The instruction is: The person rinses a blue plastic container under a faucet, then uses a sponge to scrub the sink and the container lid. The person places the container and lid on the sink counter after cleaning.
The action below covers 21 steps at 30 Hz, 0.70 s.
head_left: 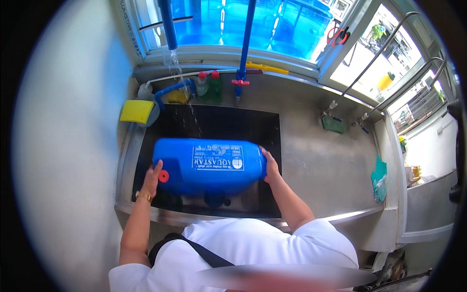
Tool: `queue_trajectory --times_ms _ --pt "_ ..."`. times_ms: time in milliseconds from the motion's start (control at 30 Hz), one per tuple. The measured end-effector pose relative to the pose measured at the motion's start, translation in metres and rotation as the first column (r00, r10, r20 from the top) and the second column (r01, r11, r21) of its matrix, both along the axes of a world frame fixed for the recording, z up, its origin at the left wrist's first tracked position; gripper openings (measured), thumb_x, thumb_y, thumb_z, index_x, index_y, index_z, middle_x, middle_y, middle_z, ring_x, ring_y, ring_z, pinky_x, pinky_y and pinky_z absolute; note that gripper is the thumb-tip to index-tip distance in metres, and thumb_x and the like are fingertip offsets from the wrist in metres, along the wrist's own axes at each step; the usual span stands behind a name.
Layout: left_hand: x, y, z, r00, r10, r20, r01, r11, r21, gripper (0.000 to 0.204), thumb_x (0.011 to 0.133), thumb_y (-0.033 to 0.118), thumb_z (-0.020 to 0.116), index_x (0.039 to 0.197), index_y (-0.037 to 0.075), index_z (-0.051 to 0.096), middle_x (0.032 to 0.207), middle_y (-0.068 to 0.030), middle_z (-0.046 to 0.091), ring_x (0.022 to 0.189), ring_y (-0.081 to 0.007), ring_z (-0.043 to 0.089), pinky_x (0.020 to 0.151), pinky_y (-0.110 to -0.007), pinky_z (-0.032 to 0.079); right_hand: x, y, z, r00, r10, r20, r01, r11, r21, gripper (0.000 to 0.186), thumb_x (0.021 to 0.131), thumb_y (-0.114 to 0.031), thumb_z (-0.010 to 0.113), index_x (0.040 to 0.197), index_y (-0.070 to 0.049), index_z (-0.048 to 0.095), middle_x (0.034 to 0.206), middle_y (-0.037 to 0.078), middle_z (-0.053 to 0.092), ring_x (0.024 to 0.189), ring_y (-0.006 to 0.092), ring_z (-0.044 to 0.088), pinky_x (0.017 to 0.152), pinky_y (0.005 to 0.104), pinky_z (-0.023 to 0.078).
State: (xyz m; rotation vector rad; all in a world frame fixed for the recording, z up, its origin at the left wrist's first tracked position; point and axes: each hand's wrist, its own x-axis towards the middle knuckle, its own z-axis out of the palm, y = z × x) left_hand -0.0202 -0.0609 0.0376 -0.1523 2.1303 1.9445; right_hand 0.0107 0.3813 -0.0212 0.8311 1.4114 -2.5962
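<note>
So you've got the big blue jug (209,168) on its side over the black sink (238,119), gripped in both hands: left hand (151,180) on the end by the red cap (164,176), right hand (271,166) on the opposite end. There's a white printed label (216,158) with smaller lines and a round emblem facing up. Past the sink's back-left corner, the window frame (129,29) has dark lettering too.

The jug (210,168) hides part of the sink (248,124); the top edge cuts the pouring pipe (168,24); a blurred shape (292,279) covers some shirt (248,238)
</note>
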Motion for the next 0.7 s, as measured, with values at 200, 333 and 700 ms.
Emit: queue_trajectory --times_ms 200,333,700 --pt "0.008 -0.042 0.0 0.953 -0.185 0.239 -0.001 0.79 0.613 0.118 0.078 0.092 0.029 0.145 -0.005 0.04 0.143 -0.0157 0.051 0.132 -0.0284 0.048 0.113 -0.045 0.034 -0.007 0.02 0.087 0.873 0.241 -0.425 -0.106 0.942 0.317 0.068 0.088 -0.037 0.068 0.145 -0.006 0.047 0.133 0.013 0.057 0.12 0.0241 0.055 0.105 0.0394 0.044" --pt "0.005 -0.025 0.018 0.822 -0.352 0.448 0.041 0.821 0.569 0.116 0.077 0.092 0.029 0.145 -0.001 0.041 0.148 -0.017 0.047 0.138 -0.0285 0.042 0.113 -0.048 0.036 0.005 -0.003 0.219 0.512 0.595 -0.62 0.161 0.642 0.749 0.067 0.076 -0.044 0.079 0.13 -0.007 0.064 0.13 0.019 0.06 0.117 0.029 0.059 0.103 0.0409 0.044" --pt "-0.013 0.017 -0.028 0.982 0.149 -0.116 -0.088 0.905 0.417 0.112 0.077 0.092 0.033 0.153 0.01 0.029 0.149 -0.0113 0.043 0.134 -0.0301 0.044 0.112 -0.049 0.035 0.04 -0.024 0.277 0.586 0.418 -0.694 0.187 0.764 0.618 0.099 0.081 -0.078 0.053 0.144 -0.002 0.045 0.133 0.019 0.058 0.123 0.0281 0.055 0.105 0.0411 0.041"
